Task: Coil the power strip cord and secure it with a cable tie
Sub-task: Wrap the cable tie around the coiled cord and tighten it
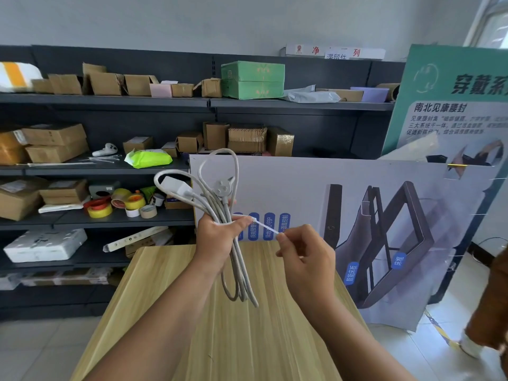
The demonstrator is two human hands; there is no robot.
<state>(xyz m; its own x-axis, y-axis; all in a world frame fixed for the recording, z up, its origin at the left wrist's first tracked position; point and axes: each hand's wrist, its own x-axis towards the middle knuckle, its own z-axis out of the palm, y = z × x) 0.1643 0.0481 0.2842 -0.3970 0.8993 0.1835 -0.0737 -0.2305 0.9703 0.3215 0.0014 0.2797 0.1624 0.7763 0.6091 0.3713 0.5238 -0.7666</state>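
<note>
Desk: pale wood grain, lying nearest, below both forearms.

Left hand: fingers closing around the middle of the cord, holding the bundle upright above the desk.

Right hand: fingers pinching the free end of the tie, just right of the left hand.

Tie: white, thin, stretching taut from the bundle at the left fingers across to the right fingers.

Cord: grey, gathered in long loops, hanging below the left hand and arching above it, clear of the desk.

Plug: sitting among the upper loops.

Strip: white block, poking out at upper left of the bundle.

Poster: leaning behind the desk, right side.

Shelves: dark, standing against the far wall, carrying boxes, tape rolls and a green packet.
</note>
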